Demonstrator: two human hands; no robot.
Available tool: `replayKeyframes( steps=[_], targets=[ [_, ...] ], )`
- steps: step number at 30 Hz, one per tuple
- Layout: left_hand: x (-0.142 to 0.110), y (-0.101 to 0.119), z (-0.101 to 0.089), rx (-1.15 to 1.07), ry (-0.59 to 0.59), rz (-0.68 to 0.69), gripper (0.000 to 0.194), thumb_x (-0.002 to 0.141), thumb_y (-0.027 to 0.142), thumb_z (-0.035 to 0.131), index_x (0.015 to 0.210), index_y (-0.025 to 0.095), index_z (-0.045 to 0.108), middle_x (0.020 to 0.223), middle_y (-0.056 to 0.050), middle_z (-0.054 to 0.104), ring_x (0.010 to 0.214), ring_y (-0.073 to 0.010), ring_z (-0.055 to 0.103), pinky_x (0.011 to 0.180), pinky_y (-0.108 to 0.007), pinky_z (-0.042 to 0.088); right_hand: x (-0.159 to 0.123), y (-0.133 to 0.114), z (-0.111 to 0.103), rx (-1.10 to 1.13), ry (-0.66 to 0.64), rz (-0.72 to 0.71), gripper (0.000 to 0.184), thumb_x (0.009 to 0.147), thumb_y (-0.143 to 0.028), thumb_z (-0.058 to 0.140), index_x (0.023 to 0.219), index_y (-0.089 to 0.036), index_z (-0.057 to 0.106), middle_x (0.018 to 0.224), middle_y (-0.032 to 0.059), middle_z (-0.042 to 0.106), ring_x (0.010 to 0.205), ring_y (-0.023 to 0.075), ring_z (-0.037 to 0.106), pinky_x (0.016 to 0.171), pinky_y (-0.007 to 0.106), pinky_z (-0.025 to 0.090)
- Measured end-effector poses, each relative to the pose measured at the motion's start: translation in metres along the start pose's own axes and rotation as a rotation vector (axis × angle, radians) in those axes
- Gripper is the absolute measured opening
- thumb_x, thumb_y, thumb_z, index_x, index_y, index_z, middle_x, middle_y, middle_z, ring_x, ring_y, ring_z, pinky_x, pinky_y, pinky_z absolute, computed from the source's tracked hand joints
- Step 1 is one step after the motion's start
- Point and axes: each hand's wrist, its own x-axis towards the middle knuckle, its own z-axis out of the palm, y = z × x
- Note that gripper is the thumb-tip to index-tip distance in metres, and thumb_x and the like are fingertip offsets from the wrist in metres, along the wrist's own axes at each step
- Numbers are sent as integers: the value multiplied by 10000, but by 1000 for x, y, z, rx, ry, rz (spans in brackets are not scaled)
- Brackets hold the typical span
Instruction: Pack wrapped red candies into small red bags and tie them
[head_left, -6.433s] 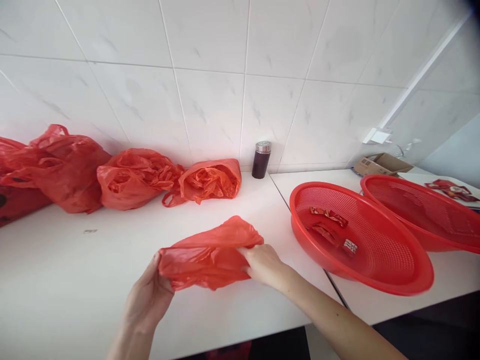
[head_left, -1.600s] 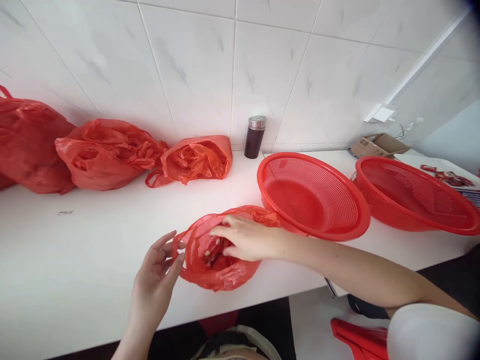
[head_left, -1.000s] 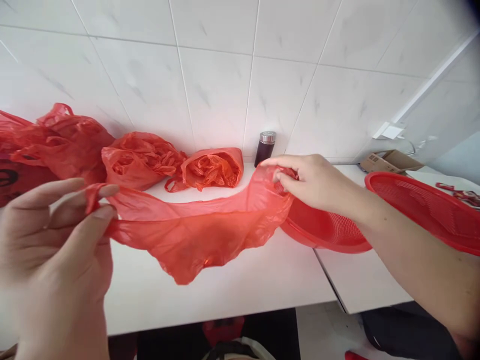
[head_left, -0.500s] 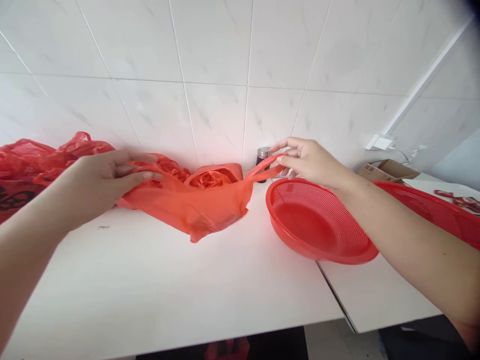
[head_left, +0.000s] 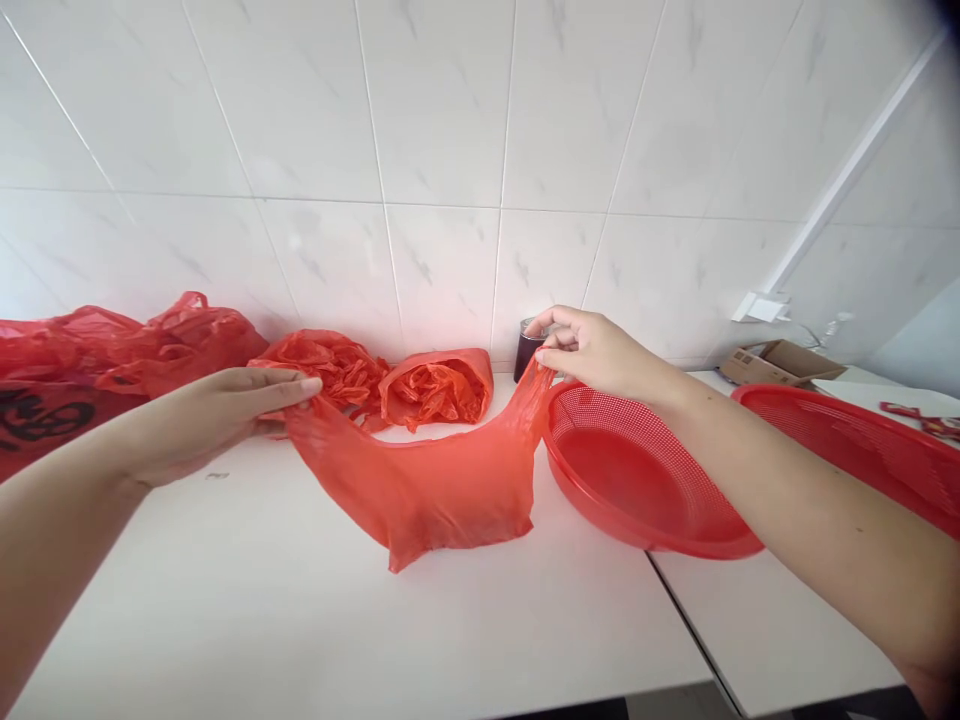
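Note:
A red plastic bag (head_left: 450, 490) hangs stretched between my two hands over the white table (head_left: 300, 620). My left hand (head_left: 225, 415) pinches its left handle between thumb and fingers. The right handle is gripped by my right hand (head_left: 574, 350), above the left rim of a red plastic colander (head_left: 622, 490). The middle of the bag sags, and its lower corners hang toward the tabletop. Behind it lie a crumpled red bag (head_left: 326, 365) and a red bag rolled open (head_left: 439, 385) with crumpled plastic inside.
A heap of red bags (head_left: 142, 345), one with black print, lies at the far left. A dark jar (head_left: 529, 350) stands by the tiled wall. To the right are a second red basket (head_left: 847, 450), a cardboard box (head_left: 780, 362) and red packets. A seam (head_left: 690, 630) divides the tables.
The bag has been spread wider, its right handle now bunched in my right hand and its body hanging lower. The whole scene has shifted slightly downward in view.

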Motion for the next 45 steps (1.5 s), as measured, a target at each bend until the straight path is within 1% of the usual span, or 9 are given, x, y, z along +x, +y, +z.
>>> replayKeyframes(
  steps=[5,10,12,16,22,29,33,39,45],
  targets=[
    [-9,10,20,-175,-114,-41,448,833,552,540,1090,194,623,824,-43,698,879,-227,687,753,-328,550,-2,-18,5,116,-116,-59,220,810,-180,585,1025,-221,575,812,8,667,705,138,610,611,251,497],
    [7,21,35,-314,-746,-190,640,772,428,681,1358,294,461,927,-44,711,812,-219,692,724,-368,556,10,-57,31,157,-156,-310,209,811,-151,574,1009,-214,592,819,-8,642,692,113,586,627,251,476],
    [9,23,45,-212,-853,-187,594,722,379,732,1282,296,551,904,-39,702,753,-211,678,664,-350,556,17,-71,48,192,-157,-412,181,826,-147,553,990,-211,592,836,-8,628,745,113,588,682,265,484],
    [8,19,61,-200,-727,-222,176,709,379,706,776,216,708,640,-13,602,535,-151,560,464,-265,472,26,-75,79,252,-119,-519,206,857,-156,527,1038,-245,567,1015,5,619,911,127,584,796,289,490],
    [5,6,61,-332,-643,-421,337,801,507,608,690,191,646,553,12,515,477,-108,477,467,-242,431,17,-28,94,236,-177,-274,158,885,-225,532,1043,-232,536,934,5,622,868,136,602,765,312,498],
    [0,11,50,-341,-914,-157,264,851,325,550,636,207,647,658,-22,601,631,-159,539,615,-297,454,-47,-51,90,407,-105,-454,90,895,-222,545,975,-261,545,932,-6,635,890,135,618,833,304,505],
    [-2,9,46,-86,-922,-8,116,795,262,582,728,248,675,682,9,572,633,-158,520,599,-287,423,-36,-41,103,475,25,-384,175,953,-299,462,1108,-269,538,1098,30,632,1061,155,588,925,339,470],
    [-16,-5,63,256,-484,289,235,625,24,387,651,224,508,608,41,502,531,-118,427,487,-232,328,1,3,153,652,-99,-167,276,960,-361,437,1195,-278,556,1125,29,622,1087,183,562,969,377,419],
    [-19,-24,72,208,-273,469,287,816,162,433,1016,224,630,1109,-56,659,930,-191,625,749,-284,497,-8,9,163,917,-204,-62,196,919,-398,516,852,-231,592,814,-14,593,777,139,580,775,307,474]
  ],
)
